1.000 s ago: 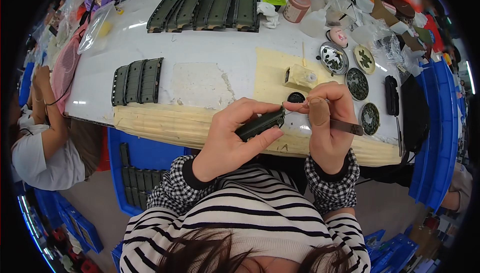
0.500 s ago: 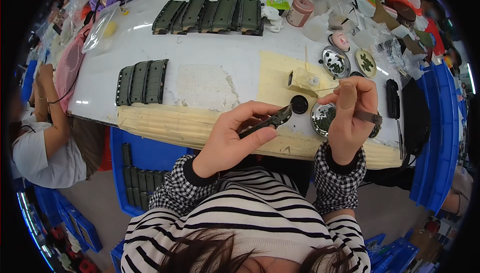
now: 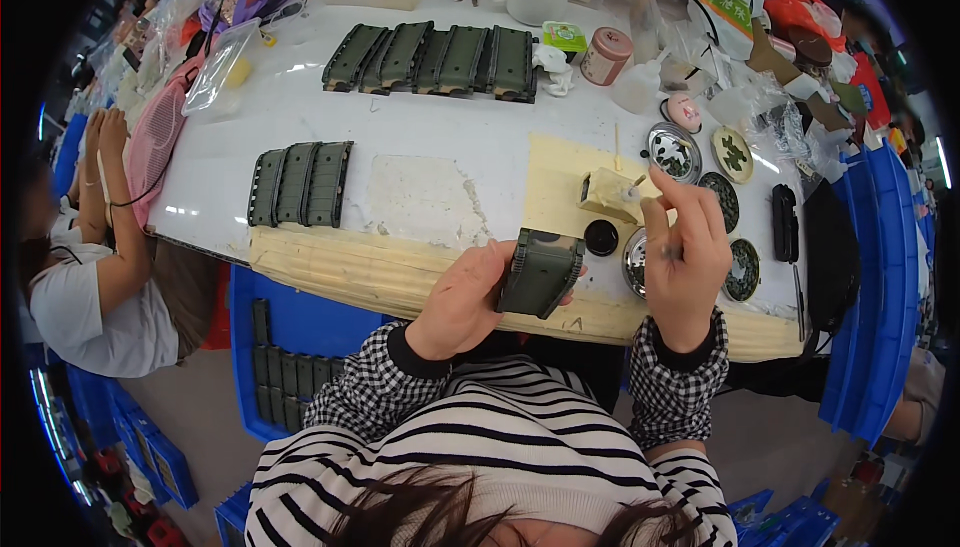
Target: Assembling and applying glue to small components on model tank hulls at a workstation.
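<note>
My left hand [image 3: 463,297] grips a dark green, ribbed casing [image 3: 541,273] with tan camouflage patches at one edge, tilted above the table's front edge. My right hand [image 3: 688,259] is raised over the right side, fingers curled and thumb close to the index finger; what lies inside them is hidden. Beside its fingertips stands a yellowish block [image 3: 606,195] with a small whitish container [image 3: 628,195] in it and a thin stub showing there. A round black cap [image 3: 601,238] lies between my hands. Partly behind my right hand is a metal dish [image 3: 634,262].
Green casings lie in a far row [image 3: 430,62] and a left group [image 3: 300,184]. Dishes of small green pieces [image 3: 743,269] stand at right, near a black tool [image 3: 785,224]. A blue bin [image 3: 245,347] below holds more casings. A person's arm [image 3: 110,237] is at left.
My left hand has turned the casing so its broad ribbed face shows. My right hand has lowered slightly, and the thin rod between its fingers no longer shows. The view has shifted a little.
</note>
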Action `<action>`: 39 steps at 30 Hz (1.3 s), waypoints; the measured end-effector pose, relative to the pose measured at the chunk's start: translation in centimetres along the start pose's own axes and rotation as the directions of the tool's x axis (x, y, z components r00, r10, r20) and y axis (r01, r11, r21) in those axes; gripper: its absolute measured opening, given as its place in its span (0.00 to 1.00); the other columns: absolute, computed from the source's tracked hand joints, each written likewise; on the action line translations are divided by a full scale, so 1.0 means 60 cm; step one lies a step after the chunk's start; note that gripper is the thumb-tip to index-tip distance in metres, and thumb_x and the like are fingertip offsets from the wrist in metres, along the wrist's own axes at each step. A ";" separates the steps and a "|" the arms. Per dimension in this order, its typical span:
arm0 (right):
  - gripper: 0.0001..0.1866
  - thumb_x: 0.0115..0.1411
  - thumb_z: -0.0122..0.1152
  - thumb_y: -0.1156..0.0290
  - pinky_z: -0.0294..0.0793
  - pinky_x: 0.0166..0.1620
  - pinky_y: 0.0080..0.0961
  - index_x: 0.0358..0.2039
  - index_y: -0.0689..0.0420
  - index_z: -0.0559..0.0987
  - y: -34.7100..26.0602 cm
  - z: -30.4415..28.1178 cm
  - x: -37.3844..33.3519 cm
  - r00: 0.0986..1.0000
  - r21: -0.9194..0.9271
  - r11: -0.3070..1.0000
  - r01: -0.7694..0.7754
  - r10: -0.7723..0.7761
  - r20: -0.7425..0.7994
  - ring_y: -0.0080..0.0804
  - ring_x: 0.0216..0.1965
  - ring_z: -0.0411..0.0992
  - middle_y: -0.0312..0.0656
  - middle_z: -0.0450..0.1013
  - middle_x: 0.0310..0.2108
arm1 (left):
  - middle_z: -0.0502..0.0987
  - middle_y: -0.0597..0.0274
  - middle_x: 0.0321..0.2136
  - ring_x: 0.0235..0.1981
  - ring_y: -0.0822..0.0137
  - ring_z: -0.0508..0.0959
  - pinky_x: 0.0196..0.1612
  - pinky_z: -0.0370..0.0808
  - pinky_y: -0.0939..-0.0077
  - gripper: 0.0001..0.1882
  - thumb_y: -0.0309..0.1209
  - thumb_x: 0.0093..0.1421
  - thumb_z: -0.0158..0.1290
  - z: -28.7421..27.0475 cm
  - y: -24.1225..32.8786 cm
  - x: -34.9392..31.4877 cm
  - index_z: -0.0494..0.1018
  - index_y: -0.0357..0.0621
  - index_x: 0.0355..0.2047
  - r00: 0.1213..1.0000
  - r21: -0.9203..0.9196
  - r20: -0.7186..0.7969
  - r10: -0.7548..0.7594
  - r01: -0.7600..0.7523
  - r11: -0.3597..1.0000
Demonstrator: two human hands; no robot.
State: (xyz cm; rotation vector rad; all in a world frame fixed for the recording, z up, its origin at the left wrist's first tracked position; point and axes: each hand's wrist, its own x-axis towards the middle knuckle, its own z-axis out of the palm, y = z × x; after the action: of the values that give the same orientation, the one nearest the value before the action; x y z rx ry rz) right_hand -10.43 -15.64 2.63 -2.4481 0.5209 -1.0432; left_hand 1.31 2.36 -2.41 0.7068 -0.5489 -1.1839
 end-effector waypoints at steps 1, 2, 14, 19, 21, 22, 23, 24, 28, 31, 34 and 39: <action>0.18 0.53 0.63 0.83 0.69 0.26 0.24 0.46 0.60 0.79 -0.014 -0.007 -0.009 0.999 0.068 0.997 -0.025 0.022 0.045 0.32 0.27 0.71 0.44 0.70 0.30 | 0.72 0.42 0.51 0.45 0.55 0.76 0.52 0.72 0.60 0.36 0.54 0.70 0.31 0.003 -0.001 -0.001 0.61 0.28 0.58 0.999 -0.013 -0.032 -0.022 0.021 1.000; 0.18 0.53 0.63 0.83 0.68 0.26 0.23 0.46 0.61 0.79 -0.035 -0.015 -0.018 0.995 0.134 0.989 -0.054 0.042 0.091 0.30 0.27 0.71 0.43 0.70 0.30 | 0.72 0.42 0.50 0.45 0.55 0.76 0.52 0.72 0.60 0.36 0.53 0.70 0.31 0.004 -0.002 -0.001 0.62 0.28 0.57 0.999 -0.006 -0.039 -0.020 0.019 1.000; 0.19 0.56 0.62 0.83 0.74 0.33 0.19 0.50 0.67 0.77 -0.068 0.002 -0.062 0.983 0.370 0.927 0.053 -0.113 0.142 0.29 0.30 0.74 0.45 0.72 0.34 | 0.74 0.44 0.50 0.50 0.56 0.75 0.54 0.71 0.60 0.32 0.48 0.69 0.33 -0.005 -0.016 -0.007 0.64 0.29 0.56 0.998 -0.053 -0.058 -0.036 0.033 0.998; 0.20 0.56 0.62 0.83 0.74 0.34 0.19 0.50 0.68 0.76 -0.068 0.002 -0.063 0.978 0.337 0.939 0.070 -0.130 0.160 0.30 0.31 0.75 0.45 0.72 0.34 | 0.74 0.44 0.50 0.49 0.57 0.75 0.54 0.72 0.60 0.31 0.47 0.69 0.33 -0.010 -0.020 -0.008 0.64 0.29 0.56 0.998 -0.070 -0.059 -0.023 0.018 0.997; 0.19 0.56 0.62 0.83 0.74 0.34 0.19 0.50 0.67 0.76 -0.067 0.003 -0.063 0.980 0.353 0.934 0.060 -0.122 0.157 0.30 0.31 0.75 0.45 0.72 0.35 | 0.74 0.45 0.49 0.49 0.57 0.75 0.53 0.72 0.60 0.31 0.47 0.70 0.32 -0.009 -0.020 -0.007 0.64 0.30 0.56 0.997 -0.076 -0.065 -0.030 0.025 0.997; 0.19 0.56 0.62 0.83 0.74 0.33 0.19 0.50 0.67 0.76 -0.066 0.003 -0.063 0.982 0.368 0.929 0.050 -0.113 0.152 0.30 0.30 0.75 0.45 0.72 0.35 | 0.74 0.45 0.49 0.49 0.57 0.75 0.53 0.72 0.60 0.31 0.47 0.70 0.32 -0.008 -0.020 -0.006 0.65 0.30 0.56 0.997 -0.079 -0.067 -0.035 0.029 0.996; 0.19 0.56 0.62 0.83 0.74 0.33 0.19 0.50 0.67 0.77 -0.065 0.003 -0.064 0.984 0.383 0.923 0.040 -0.104 0.148 0.30 0.30 0.74 0.45 0.72 0.35 | 0.74 0.45 0.49 0.49 0.57 0.75 0.53 0.72 0.60 0.31 0.48 0.70 0.32 -0.006 -0.020 -0.005 0.65 0.30 0.56 0.997 -0.083 -0.066 -0.033 0.028 0.996; 0.20 0.56 0.62 0.83 0.74 0.33 0.19 0.50 0.67 0.77 -0.065 0.003 -0.064 0.984 0.382 0.923 0.042 -0.105 0.145 0.30 0.30 0.74 0.45 0.72 0.35 | 0.74 0.46 0.49 0.48 0.57 0.75 0.53 0.72 0.60 0.32 0.49 0.70 0.32 -0.004 -0.019 -0.005 0.65 0.31 0.56 0.997 -0.088 -0.066 -0.031 0.025 0.996; 0.21 0.54 0.63 0.84 0.73 0.33 0.18 0.50 0.66 0.77 -0.065 0.003 -0.064 0.980 0.329 0.941 0.081 -0.136 0.147 0.30 0.30 0.73 0.45 0.71 0.36 | 0.74 0.47 0.49 0.48 0.58 0.75 0.52 0.72 0.60 0.35 0.54 0.69 0.31 -0.003 -0.017 -0.004 0.64 0.32 0.57 0.998 -0.015 -0.057 -0.008 0.008 1.000; 0.22 0.52 0.64 0.83 0.73 0.33 0.18 0.51 0.66 0.77 -0.065 0.003 -0.063 0.976 0.286 0.953 0.101 -0.150 0.156 0.30 0.30 0.72 0.45 0.71 0.36 | 0.73 0.49 0.48 0.45 0.60 0.76 0.50 0.73 0.61 0.38 0.58 0.68 0.31 0.008 -0.004 -0.005 0.60 0.35 0.60 0.992 0.021 -0.107 -0.069 0.071 0.997; 0.22 0.55 0.63 0.80 0.68 0.30 0.16 0.52 0.65 0.76 -0.058 -0.001 -0.068 0.992 0.261 0.965 0.033 -0.064 0.110 0.26 0.30 0.69 0.44 0.70 0.35 | 0.72 0.51 0.48 0.40 0.66 0.78 0.46 0.77 0.70 0.37 0.55 0.66 0.42 0.010 0.017 -0.004 0.57 0.36 0.61 0.996 -0.306 -0.083 -0.026 -0.001 0.952; 0.16 0.62 0.58 0.75 0.60 0.26 0.14 0.50 0.65 0.77 -0.034 -0.011 -0.069 1.000 0.250 0.968 0.018 -0.021 0.012 0.21 0.26 0.63 0.42 0.70 0.35 | 0.71 0.53 0.44 0.43 0.63 0.74 0.45 0.73 0.71 0.39 0.25 0.50 0.63 -0.042 0.062 -0.010 0.56 0.36 0.60 0.774 0.716 -0.444 0.451 0.004 0.698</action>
State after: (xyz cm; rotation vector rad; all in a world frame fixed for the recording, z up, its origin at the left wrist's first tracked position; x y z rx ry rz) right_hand -13.22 -12.07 1.68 -2.2408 0.3378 -1.0303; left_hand 5.31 4.24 -1.37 1.5434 -0.5124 -0.4088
